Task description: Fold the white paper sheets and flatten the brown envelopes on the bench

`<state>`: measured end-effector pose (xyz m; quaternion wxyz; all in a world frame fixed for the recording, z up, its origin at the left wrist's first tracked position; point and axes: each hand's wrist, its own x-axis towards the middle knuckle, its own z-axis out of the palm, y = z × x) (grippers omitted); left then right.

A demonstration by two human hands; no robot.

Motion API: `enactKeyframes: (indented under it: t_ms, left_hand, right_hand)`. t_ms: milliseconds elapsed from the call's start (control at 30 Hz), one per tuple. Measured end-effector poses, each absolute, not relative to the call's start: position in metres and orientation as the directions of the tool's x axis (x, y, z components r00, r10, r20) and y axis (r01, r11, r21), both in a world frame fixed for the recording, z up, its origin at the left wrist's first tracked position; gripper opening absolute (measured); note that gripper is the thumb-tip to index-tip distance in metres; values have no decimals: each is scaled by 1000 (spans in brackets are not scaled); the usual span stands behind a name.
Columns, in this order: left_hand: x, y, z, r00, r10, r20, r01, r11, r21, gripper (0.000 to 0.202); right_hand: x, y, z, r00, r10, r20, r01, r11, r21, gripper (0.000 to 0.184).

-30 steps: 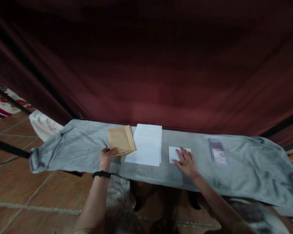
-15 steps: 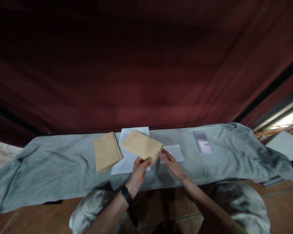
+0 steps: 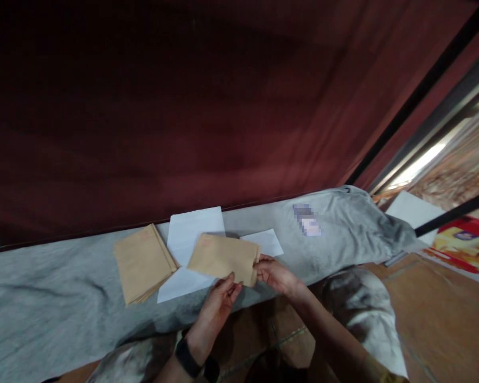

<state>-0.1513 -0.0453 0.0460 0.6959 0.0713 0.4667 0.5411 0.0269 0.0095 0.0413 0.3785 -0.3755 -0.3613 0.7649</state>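
Just above the near edge of the cloth-draped counter [image 3: 43,303], a brown envelope [image 3: 223,258] is up in both hands. The left hand [image 3: 219,298] pinches its near edge, fingers closed on the paper. The right hand [image 3: 273,274] grips its right end. It hangs almost flat over a white sheet [image 3: 191,231]. A stack of brown envelopes [image 3: 142,261] lies left, a small white paper [image 3: 266,242] just beyond.

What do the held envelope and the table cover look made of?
The envelope, pinched by the left hand and right hand: matte tan paper, likely kraft, thin and flat. The table cover: soft grey fabric, judging by wrinkles and draped edge; weave unclear.
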Motion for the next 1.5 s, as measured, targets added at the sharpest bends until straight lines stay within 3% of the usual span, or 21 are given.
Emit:
enactKeyframes:
  t_ms: [100,200,233,300,333,367,400,467,533,600,800,967,1067,1200,1267,1333,1500]
  left_hand:
    - [-144,-60,52,119,837,-535,-601,489,632,32]
    - [-141,-73,58,330,805,-493,-245,578,778,43]
    - [-143,-75,61,350,822,-449,-91,507,857,45]
    - [-149,-71,69,312,925,-216,224,150,963,37]
    - [-153,-66,74,291,956,-26,379,-90,921,31]
    - [-158,-59,79,296,942,160,524,-300,797,37]
    - [-162,-51,83,329,902,279,648,-431,629,51]
    - [-168,-37,88,404,835,374,781,-528,333,79]
    - [-171,-28,87,468,806,362,817,-551,172,95]
    - [-171,-25,80,514,796,318,810,-573,124,102]
    - [-168,-32,60,511,831,218,816,-549,178,112]
    - [-163,-29,65,487,849,204,816,-526,239,107]
    - [-160,-28,65,473,855,211,822,-515,243,104]
    - [-158,-29,61,470,860,201,827,-508,240,104]
    - [-158,-30,60,465,861,206,828,-506,243,105]
    - [-158,-30,61,466,859,213,828,-508,238,106]
    - [-157,-32,68,510,829,230,812,-552,188,102]
  right_hand:
    - [32,11,38,-319,900,-296,-224,-375,-900,27]
    - [37,13,36,-166,978,-126,-1,-128,-992,19]
    - [40,14,36,-143,987,-69,68,-60,-996,17]
    - [48,12,39,-138,990,-14,150,7,-989,15]
    - [53,11,41,-154,988,-6,166,19,-986,15]
    - [58,9,44,-175,985,-1,175,30,-984,15]
    - [62,7,47,-199,980,5,182,42,-982,14]
    - [67,3,53,-251,968,6,186,54,-981,13]
    - [70,1,57,-290,957,-14,173,37,-984,13]
    - [70,0,57,-299,953,-50,148,-5,-989,14]
    - [66,1,43,-276,955,-108,108,-80,-991,16]
    - [66,5,32,-158,985,-75,263,-31,-964,13]
    - [70,2,34,-49,999,-10,428,12,-904,12]
    - [77,-13,47,101,975,197,596,99,-797,23]
    - [77,-20,55,74,970,230,565,149,-811,26]
    - [75,-25,61,-9,987,163,461,149,-875,31]
    - [64,-21,66,-246,961,-123,135,-92,-987,45]
